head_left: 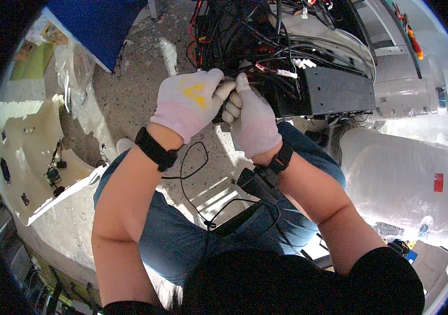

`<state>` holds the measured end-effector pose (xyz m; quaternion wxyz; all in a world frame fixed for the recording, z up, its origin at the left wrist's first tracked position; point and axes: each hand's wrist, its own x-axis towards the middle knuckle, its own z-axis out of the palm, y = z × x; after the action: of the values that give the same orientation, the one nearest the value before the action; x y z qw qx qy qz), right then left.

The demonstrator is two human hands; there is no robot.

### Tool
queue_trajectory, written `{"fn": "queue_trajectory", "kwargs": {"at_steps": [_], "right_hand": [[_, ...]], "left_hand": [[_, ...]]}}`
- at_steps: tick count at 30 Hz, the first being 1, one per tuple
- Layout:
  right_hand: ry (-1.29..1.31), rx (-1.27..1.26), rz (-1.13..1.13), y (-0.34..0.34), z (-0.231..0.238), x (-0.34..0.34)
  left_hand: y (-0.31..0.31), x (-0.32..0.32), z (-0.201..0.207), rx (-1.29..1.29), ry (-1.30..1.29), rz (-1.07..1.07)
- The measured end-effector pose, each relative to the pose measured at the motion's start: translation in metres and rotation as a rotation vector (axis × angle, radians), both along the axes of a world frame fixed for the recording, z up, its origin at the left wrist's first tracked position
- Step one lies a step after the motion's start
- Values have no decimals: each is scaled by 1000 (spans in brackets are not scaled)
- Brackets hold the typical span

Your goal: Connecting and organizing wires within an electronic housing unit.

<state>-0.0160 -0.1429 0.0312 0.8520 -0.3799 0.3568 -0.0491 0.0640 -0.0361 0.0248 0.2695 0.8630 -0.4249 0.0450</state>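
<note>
Both my hands wear pale gloves and meet at the near left corner of a black metal chassis [339, 89]. My left hand [190, 100], with a yellow mark on its glove back, is closed, thumb and finger pinched together. Close beside it my right hand [253, 115] is closed too, its thumb up and fingers curled. Whatever lies between the fingertips is hidden or too small to name. Just beyond my hands runs a tangle of black cables [234, 31]. White connectors [287, 73] on thin wires lie on the chassis to the right of my fingers.
A cream curved shell [40, 157] with small electronic parts rests on the floor at left. A blue panel [95, 26] stands at the far left. Film-wrapped pale units [402, 178] fill the right side, with orange-handled pliers [414, 43] beyond. A black cable [182, 173] loops between my legs.
</note>
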Motion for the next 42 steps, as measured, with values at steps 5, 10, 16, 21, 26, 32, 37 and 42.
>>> {"fn": "queue_trajectory", "kwargs": {"at_steps": [5,10,16,21,26,32,37,42], "right_hand": [[-80,53,51,-5,-4,-5],[-69,41,133,-5,-5,-10],[-61,44,110,-4,-4,-9],[25,-62,67,1,-4,-7],[127,-147,7,5,2,-5],[141,-140,-5,4,4,-4],[-7,-60,11,9,-1,-15],[201,18,185,17,-4,-40]], "left_hand": [[4,-3,-8,-105,50,-51],[4,-6,-14,-95,-36,-30],[3,-5,-11,-54,-18,-25],[3,-5,-7,-6,106,-46],[2,-7,1,1,297,-22],[2,4,5,5,412,-101],[2,6,11,66,70,-90],[1,-11,5,35,-410,-39]]}}
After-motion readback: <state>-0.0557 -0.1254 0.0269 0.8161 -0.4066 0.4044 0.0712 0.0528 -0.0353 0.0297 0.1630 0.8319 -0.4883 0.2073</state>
